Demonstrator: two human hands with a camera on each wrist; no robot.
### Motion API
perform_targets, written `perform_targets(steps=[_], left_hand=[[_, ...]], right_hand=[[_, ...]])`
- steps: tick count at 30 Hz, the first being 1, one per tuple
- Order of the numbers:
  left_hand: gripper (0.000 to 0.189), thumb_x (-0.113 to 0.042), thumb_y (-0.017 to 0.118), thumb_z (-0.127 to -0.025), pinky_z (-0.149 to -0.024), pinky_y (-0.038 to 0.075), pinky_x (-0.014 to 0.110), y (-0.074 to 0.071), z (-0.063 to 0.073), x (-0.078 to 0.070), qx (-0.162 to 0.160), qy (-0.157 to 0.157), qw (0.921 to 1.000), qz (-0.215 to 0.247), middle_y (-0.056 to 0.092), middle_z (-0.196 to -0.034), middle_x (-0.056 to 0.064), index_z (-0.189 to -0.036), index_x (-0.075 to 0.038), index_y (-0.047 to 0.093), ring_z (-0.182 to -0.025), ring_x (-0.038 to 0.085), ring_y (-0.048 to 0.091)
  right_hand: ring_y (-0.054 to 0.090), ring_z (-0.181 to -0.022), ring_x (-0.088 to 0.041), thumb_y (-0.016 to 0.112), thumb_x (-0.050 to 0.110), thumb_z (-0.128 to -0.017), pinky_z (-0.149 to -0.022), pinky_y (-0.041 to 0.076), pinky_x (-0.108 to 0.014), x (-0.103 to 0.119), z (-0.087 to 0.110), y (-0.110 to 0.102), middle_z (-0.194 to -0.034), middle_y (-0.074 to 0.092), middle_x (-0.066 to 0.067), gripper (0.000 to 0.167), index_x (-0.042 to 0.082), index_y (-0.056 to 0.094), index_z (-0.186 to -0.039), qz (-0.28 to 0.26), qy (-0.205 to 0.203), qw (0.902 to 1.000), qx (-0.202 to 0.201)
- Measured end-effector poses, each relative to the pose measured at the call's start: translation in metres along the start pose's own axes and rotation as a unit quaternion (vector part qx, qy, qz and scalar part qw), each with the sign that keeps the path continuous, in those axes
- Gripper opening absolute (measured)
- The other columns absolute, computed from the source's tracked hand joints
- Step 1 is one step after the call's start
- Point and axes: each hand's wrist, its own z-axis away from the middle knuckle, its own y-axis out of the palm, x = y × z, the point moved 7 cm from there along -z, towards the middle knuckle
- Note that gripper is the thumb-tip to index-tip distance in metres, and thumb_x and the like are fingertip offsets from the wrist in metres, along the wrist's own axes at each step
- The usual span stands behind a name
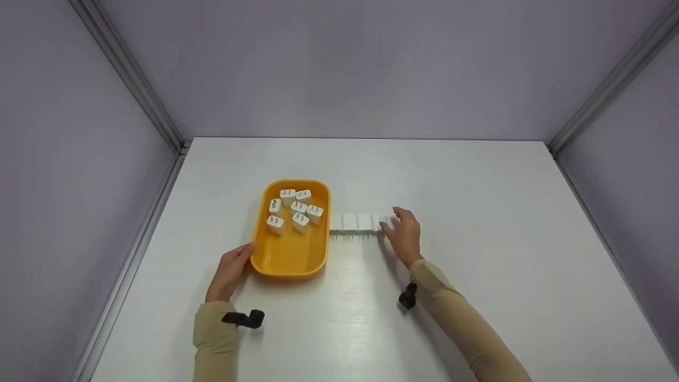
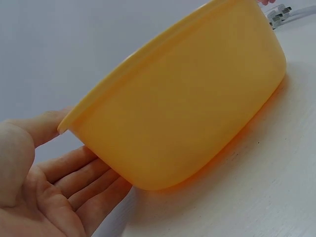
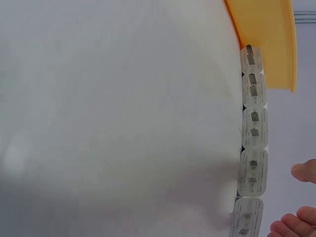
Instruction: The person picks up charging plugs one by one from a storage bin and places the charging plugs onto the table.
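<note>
In the head view, a yellow plastic tray (image 1: 289, 260) stands left of the middle of the table, with several white plug adapters (image 1: 301, 223) in it, pins up. My left hand (image 1: 231, 270) holds the tray by its near left corner; in the left wrist view the thumb is at the rim and the fingers lie against the wall below. Right of the tray, white plug adapters (image 1: 350, 223) lie side by side in a row, pins toward me. My right hand (image 1: 406, 237) is at the right end of this row, thumb and fingers spread apart around the last adapter (image 3: 247, 217).
The white table (image 1: 488, 233) is bounded by a grey back wall (image 1: 360, 74) and side walls. The row's left end meets the tray's right side. A black wrist camera (image 1: 407, 296) hangs at the right sleeve, another (image 1: 254, 319) at the left.
</note>
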Motion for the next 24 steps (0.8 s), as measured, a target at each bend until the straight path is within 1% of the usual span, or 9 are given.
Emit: perform_targets(steps=[3,7,14,17,22,24], left_hand=[[0.062,-0.047,0.047,-0.099,-0.112,0.043,0.033,0.0,0.0,0.0,0.001,0.001,1.0,-0.001,0.042,-0.153,0.012,-0.147,-0.008,0.04,-0.13,0.017,0.047],[0.063,-0.048,0.047,-0.098,-0.117,0.037,0.038,0.0,0.0,0.001,0.003,-0.007,1.0,-0.001,0.04,-0.154,0.011,-0.147,-0.009,0.039,-0.136,0.02,0.043],[0.065,-0.051,0.048,-0.097,-0.12,0.033,0.039,-0.001,-0.001,0.002,0.006,-0.023,0.9997,-0.006,0.04,-0.155,0.006,-0.148,-0.012,0.039,-0.14,0.021,0.039],[0.065,-0.05,0.047,-0.097,-0.119,0.034,0.039,-0.001,-0.001,0.002,0.008,-0.017,0.9998,-0.007,0.04,-0.155,0.008,-0.148,-0.011,0.038,-0.139,0.021,0.041],[0.065,-0.049,0.047,-0.098,-0.117,0.037,0.038,0.0,-0.001,0.001,0.008,-0.002,1.0,-0.005,0.04,-0.155,0.01,-0.148,-0.009,0.038,-0.129,0.018,0.046],[0.065,-0.05,0.048,-0.097,-0.117,0.038,0.037,-0.001,-0.001,0.002,0.005,-0.005,1.0,-0.003,0.04,-0.154,0.009,-0.147,-0.01,0.039,-0.128,0.017,0.046]], right_hand=[[0.058,-0.117,-0.037,0.072,0.011,-0.085,-0.1,0.051,-0.046,0.01,0.0,0.006,-0.123,0.061,-0.024,0.047,-0.007,0.056,-0.126,-0.006,-0.015,0.9998,0.006],[0.06,-0.114,-0.036,0.073,0.011,-0.085,-0.099,0.052,-0.045,0.027,0.001,0.014,-0.121,0.062,-0.024,0.045,-0.007,0.057,-0.123,-0.011,-0.038,0.9991,0.018],[0.062,-0.112,-0.035,0.073,0.009,-0.084,-0.097,0.053,-0.042,0.054,-0.003,0.024,-0.119,0.064,-0.023,0.042,-0.006,0.059,-0.121,-0.017,-0.07,0.997,0.028],[0.063,-0.11,-0.035,0.073,0.01,-0.084,-0.096,0.054,-0.041,0.062,-0.002,0.028,-0.116,0.066,-0.023,0.041,-0.006,0.06,-0.12,-0.014,-0.082,0.996,0.034],[0.064,-0.109,-0.035,0.072,0.01,-0.085,-0.095,0.055,-0.04,0.074,-0.001,0.037,-0.116,0.067,-0.022,0.039,-0.004,0.062,-0.119,-0.004,-0.101,0.9933,0.057],[0.063,-0.109,-0.035,0.071,0.01,-0.085,-0.095,0.055,-0.04,0.079,0.0,0.04,-0.116,0.066,-0.022,0.038,-0.004,0.062,-0.12,-0.002,-0.11,0.9916,0.068]])
